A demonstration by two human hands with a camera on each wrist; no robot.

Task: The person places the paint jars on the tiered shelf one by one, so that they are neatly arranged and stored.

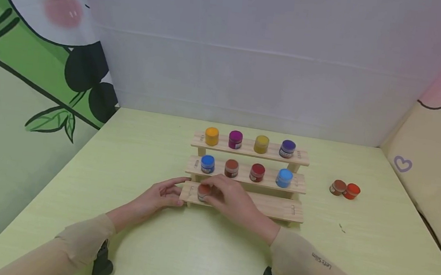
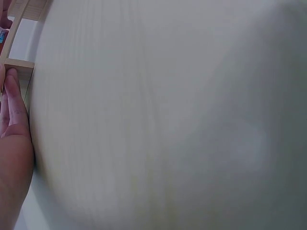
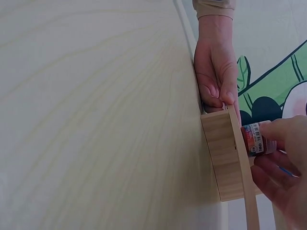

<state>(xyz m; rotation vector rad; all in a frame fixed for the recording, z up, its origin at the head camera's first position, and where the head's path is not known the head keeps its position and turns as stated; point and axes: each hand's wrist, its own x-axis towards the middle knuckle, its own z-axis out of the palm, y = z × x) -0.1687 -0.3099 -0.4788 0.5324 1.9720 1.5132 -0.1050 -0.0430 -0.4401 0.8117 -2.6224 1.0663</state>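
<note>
A three-step wooden rack (image 1: 266, 202) stands on the table. At the left end of its lowest step, my right hand (image 1: 233, 200) holds a small reddish-brown paint jar (image 1: 203, 193) between thumb and fingers. The right wrist view shows the jar's printed label (image 3: 254, 139) and its base against the plank. My left hand (image 1: 165, 194) grips the left end of that step, its thumb at the plank's edge. Orange, purple, yellow and dark blue jars line the top step; blue, brown, dark red and light blue jars line the middle one.
To the right of the rack, a brown jar (image 1: 337, 187) and a red jar (image 1: 352, 191) stand side by side on the pale table (image 1: 353, 261). A small dark mark (image 1: 342, 228) lies nearer. A white backdrop (image 1: 251, 86) rises behind the table.
</note>
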